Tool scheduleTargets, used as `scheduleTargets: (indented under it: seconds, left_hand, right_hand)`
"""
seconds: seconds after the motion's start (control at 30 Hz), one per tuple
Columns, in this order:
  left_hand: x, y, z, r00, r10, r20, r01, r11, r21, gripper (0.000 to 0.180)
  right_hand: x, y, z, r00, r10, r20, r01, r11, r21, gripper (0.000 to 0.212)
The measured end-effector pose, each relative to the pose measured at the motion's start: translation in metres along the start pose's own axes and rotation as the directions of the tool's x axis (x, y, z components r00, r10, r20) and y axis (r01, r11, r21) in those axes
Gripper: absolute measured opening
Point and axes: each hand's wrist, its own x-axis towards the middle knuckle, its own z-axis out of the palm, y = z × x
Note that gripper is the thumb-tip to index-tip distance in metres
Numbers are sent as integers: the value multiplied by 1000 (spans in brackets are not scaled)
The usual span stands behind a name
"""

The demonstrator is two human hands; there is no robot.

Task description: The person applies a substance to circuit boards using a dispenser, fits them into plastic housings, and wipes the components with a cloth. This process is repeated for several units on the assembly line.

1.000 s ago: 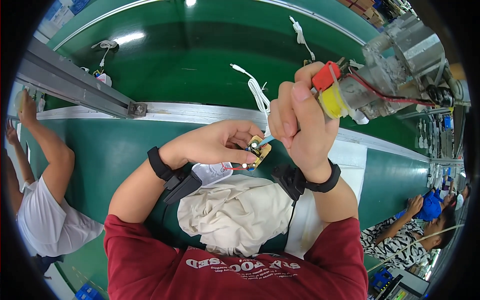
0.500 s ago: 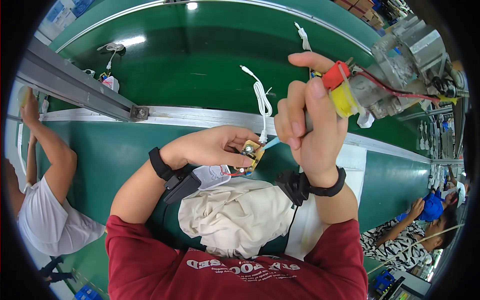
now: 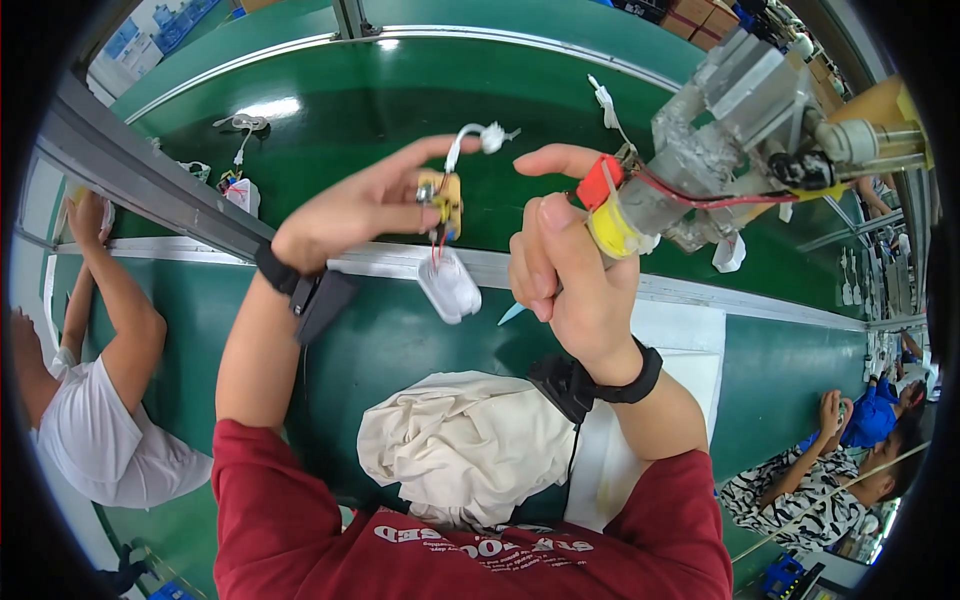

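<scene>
My left hand [image 3: 350,208] pinches a small circuit board [image 3: 448,205] between thumb and fingers, above the rail that edges the green belt. A white power cord [image 3: 490,138] loops up from the board. Below it a white plastic housing [image 3: 452,290] dangles on thin red wires. My right hand [image 3: 585,275] is wrapped round a bulky metal dispensing gun [image 3: 690,170] with a yellow collar and a red switch. The gun's pale blue tapered tip [image 3: 512,313] sticks out below my fingers, apart from the board.
A crumpled cream cloth [image 3: 465,435] lies on the bench before me, beside a white foam sheet [image 3: 675,345]. Along the green belt [image 3: 330,130] lie other corded boards [image 3: 238,190] and a white cord [image 3: 605,100]. A grey post [image 3: 160,165] stands at left. People work on both sides.
My left hand has carried the board, cord and housing up and left, away from the tip, to over the belt's edge. My right hand has shifted left with the gun.
</scene>
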Motion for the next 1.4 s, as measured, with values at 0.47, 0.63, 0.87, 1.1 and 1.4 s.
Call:
scheduleTargets:
  seconds: [0.47, 0.63, 0.87, 1.1, 1.4]
  left_hand:
    - [55, -58, -46, 728, 510, -459, 173, 510, 842, 54]
    - [1, -41, -27, 758, 457, -465, 171, 550, 818, 43]
    - [-41, -39, -56, 742, 465, -483, 316, 392, 864, 38]
    - [-32, -47, -67, 497, 522, -693, 817, -14, 576, 40]
    - [-38, -52, -79, 473, 524, -708, 825, 18, 565, 46]
  right_hand:
    - [-6, 4, 10, 1000, -31, -3, 31, 999, -12, 26]
    - [-7, 5, 11, 999, -38, 4, 38, 999, -26, 25]
    - [-11, 8, 16, 998, -52, 36, 53, 998, -32, 24]
    - [-11, 7, 16, 998, -61, 33, 62, 997, -43, 22]
    - [-11, 5, 13, 997, -51, 63, 53, 998, -39, 20]
